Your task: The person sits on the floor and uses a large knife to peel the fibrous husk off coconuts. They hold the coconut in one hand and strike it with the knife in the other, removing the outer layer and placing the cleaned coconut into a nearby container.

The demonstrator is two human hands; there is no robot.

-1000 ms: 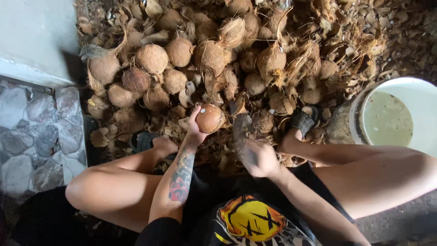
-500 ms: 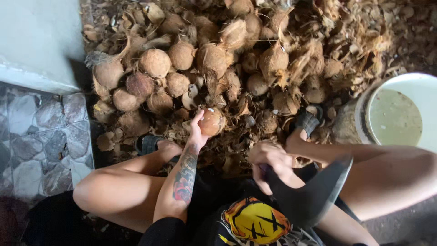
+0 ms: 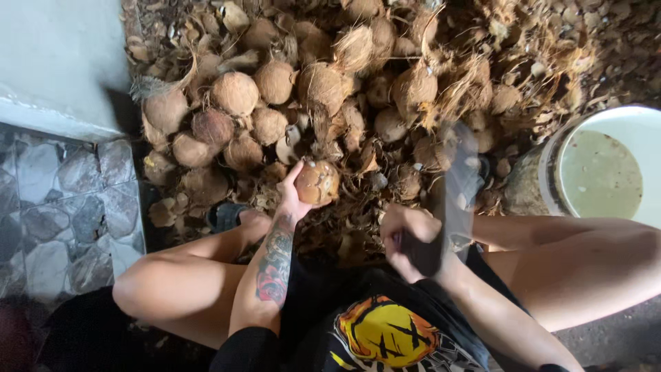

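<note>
Coconut, brown and partly husked, sits gripped in the left hand, while the right hand clenches a blurred cleaver above the husk pile.

The far half of the scene is packed with a heap of coconuts and loose husk — no bare ground shows between them. The left hand and its coconut sit hard against the heap's near edge. On the right a white bucket blocks that side, just beside the blurred blade held by the right hand. Both knees close in the near space; only the narrow gap between the hands stays open. Far left, the stone floor lies bare — past the left knee.
</note>
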